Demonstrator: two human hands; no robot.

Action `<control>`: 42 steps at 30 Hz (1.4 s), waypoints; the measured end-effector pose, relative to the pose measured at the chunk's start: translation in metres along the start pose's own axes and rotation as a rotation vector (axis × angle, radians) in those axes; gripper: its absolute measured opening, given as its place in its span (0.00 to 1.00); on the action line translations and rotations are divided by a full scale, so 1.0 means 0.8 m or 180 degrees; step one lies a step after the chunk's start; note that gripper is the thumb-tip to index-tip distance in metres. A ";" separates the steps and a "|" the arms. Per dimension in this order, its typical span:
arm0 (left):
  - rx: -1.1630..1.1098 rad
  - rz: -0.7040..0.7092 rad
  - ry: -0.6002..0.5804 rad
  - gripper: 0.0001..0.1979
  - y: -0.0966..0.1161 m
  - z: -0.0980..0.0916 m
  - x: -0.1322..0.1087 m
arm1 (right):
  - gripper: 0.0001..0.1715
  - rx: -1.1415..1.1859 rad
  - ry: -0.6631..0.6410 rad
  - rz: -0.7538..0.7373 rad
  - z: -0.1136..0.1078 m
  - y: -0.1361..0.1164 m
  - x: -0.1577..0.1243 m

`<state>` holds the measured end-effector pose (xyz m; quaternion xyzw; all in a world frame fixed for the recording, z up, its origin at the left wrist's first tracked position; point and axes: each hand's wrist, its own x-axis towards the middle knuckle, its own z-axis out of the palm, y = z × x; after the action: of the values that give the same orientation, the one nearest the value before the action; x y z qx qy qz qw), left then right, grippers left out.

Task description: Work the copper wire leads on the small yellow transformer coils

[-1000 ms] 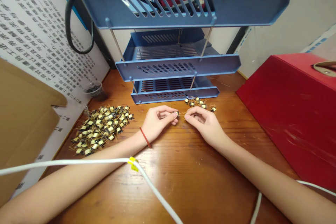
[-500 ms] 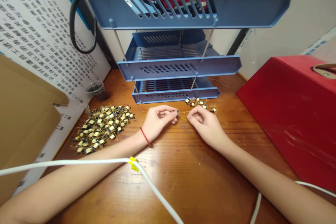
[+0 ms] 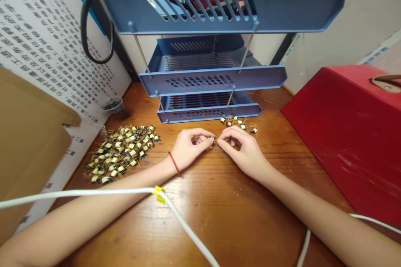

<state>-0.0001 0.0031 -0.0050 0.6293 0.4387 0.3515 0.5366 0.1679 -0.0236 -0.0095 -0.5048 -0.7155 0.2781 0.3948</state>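
Between thumb and fingers, my left hand (image 3: 194, 147) grips a small transformer (image 3: 214, 138), black with thin copper leads; much of it is hidden by the fingertips. My right hand (image 3: 239, 146) is closed in a pinch right beside it, at the thin copper wire (image 3: 218, 144) coming off the part. A heap of similar wire-leaded transformers (image 3: 123, 150), with pale yellow tape, lies left of my left hand. Beyond my right hand is a smaller group of transformers (image 3: 234, 122), with one single transformer (image 3: 254, 130) a little apart.
A blue three-tier tray rack (image 3: 213, 74) stands behind the hands. At the right is a red box (image 3: 341, 133), at the left a clear cup of dark bits (image 3: 115, 108) and cardboard (image 3: 34, 142). A white cable (image 3: 188, 229) crosses in front, over my left forearm.
My right hand has moved left, closing the gap to my left hand. The wires stretched between the hands before now show only as a short length at the fingertips.
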 end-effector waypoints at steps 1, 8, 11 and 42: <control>-0.0006 -0.0001 -0.0016 0.11 0.000 0.000 0.000 | 0.06 0.0041 0.0019 0.0037 0.001 0.002 0.000; -0.0380 -0.0120 0.0101 0.10 0.005 0.000 -0.002 | 0.07 0.0592 0.0183 0.0353 0.003 0.014 0.004; -0.0515 -0.0164 0.0183 0.10 0.006 0.001 -0.001 | 0.07 0.0724 0.0222 0.0500 0.003 0.015 0.005; -0.0124 -0.0043 -0.0004 0.11 -0.001 0.000 -0.001 | 0.06 0.0214 -0.0156 0.0204 0.000 0.005 0.003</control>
<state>-0.0002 0.0025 -0.0062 0.6159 0.4357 0.3559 0.5515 0.1699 -0.0199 -0.0120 -0.5069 -0.6987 0.3268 0.3849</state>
